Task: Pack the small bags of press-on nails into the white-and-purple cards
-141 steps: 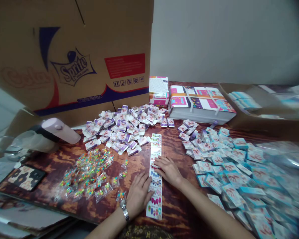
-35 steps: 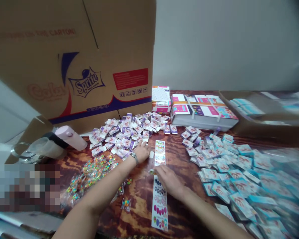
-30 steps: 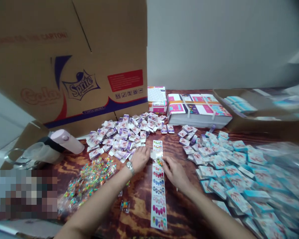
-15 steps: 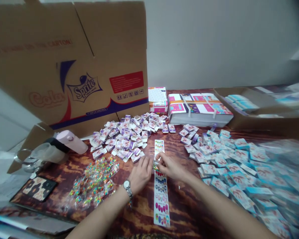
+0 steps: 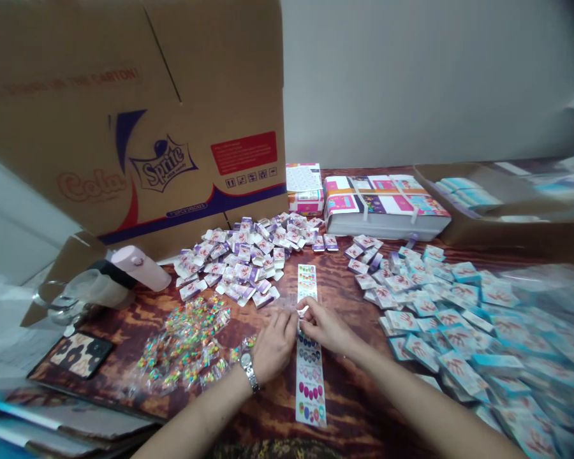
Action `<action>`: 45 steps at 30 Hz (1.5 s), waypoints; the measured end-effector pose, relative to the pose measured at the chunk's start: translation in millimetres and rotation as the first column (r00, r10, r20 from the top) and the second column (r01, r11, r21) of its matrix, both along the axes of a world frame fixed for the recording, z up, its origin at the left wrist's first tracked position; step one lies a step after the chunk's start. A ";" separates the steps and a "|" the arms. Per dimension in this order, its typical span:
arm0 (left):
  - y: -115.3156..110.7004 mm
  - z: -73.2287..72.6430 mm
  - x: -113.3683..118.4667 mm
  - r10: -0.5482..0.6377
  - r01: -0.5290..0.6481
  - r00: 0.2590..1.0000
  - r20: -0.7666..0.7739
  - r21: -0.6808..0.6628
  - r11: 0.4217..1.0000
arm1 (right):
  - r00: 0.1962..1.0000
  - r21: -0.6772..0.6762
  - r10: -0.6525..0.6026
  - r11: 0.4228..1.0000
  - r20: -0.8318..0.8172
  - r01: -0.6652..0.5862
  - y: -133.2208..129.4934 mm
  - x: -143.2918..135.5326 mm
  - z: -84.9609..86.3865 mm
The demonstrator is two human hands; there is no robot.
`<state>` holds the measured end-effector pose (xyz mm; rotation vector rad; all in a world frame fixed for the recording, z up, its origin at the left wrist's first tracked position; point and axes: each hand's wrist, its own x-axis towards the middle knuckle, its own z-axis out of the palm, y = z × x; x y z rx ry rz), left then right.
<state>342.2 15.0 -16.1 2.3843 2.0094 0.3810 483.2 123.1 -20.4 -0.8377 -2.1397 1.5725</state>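
Left hand [image 5: 273, 344] and right hand [image 5: 326, 328] pinch box [image 5: 303, 311] toward twelve o'clock over strip [image 5: 310, 382], held candy now hidden, presumably inside.

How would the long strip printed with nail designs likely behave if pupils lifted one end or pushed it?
The nail-design strip would probably flop, being long, narrow and apparently thin. It is likely light, since hardly any thickness shows. Pushed, it should slide rather than roll or tip, as it lies flat on the table.
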 end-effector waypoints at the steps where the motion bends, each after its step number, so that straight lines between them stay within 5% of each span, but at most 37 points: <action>1: -0.3 0.5 -0.3 0.010 -0.010 1.000 0.005 -0.002 1.000 | 1.000 -0.041 -0.022 0.999 -0.012 0.022 -1.6 0.7 0.2; 4: -1.0 1.0 -2.0 0.022 -0.022 0.999 0.049 0.000 1.000 | 0.995 -0.279 -0.017 0.960 -0.095 -0.010 -4.1 4.2 0.5; 7: -3.0 0.3 -1.4 0.015 -0.015 0.996 0.088 -0.005 1.000 | 0.988 -0.347 0.021 0.935 -0.151 -0.073 -5.1 7.0 -1.6; 13: -3.5 0.3 4.0 0.069 -0.065 0.993 0.094 -0.043 0.997 | 0.992 -0.293 -0.018 0.956 -0.122 -0.018 -10.7 2.5 -1.1; 17: -3.1 2.2 2.8 0.067 -0.066 0.989 0.133 -0.011 0.998 | 1.000 0.009 -0.001 1.000 -0.017 0.002 -16.2 -0.3 9.3; 23: -10.9 -2.4 3.3 0.075 -0.089 0.982 0.172 0.075 0.993 | 0.993 0.316 -0.079 0.948 0.084 0.049 -14.6 3.9 12.7; 29: -12.8 -2.9 5.3 0.029 -0.051 0.971 0.239 0.087 0.995 | 0.997 0.160 0.024 0.987 0.067 -0.034 -11.3 2.8 12.2; 35: -11.2 3.4 5.4 0.017 -0.033 0.951 0.307 0.047 0.998 | 0.995 0.171 -0.055 0.985 0.084 0.040 -16.1 0.4 13.3; 40: -9.2 5.4 2.9 0.059 -0.076 0.934 0.353 0.035 0.997 | 0.999 0.023 -0.016 1.000 -0.045 0.017 -19.2 4.6 20.5; 45: -9.0 5.1 3.8 0.062 -0.104 0.909 0.412 0.080 0.991 | 0.997 0.109 -0.052 0.992 -0.052 0.058 -27.0 11.4 32.6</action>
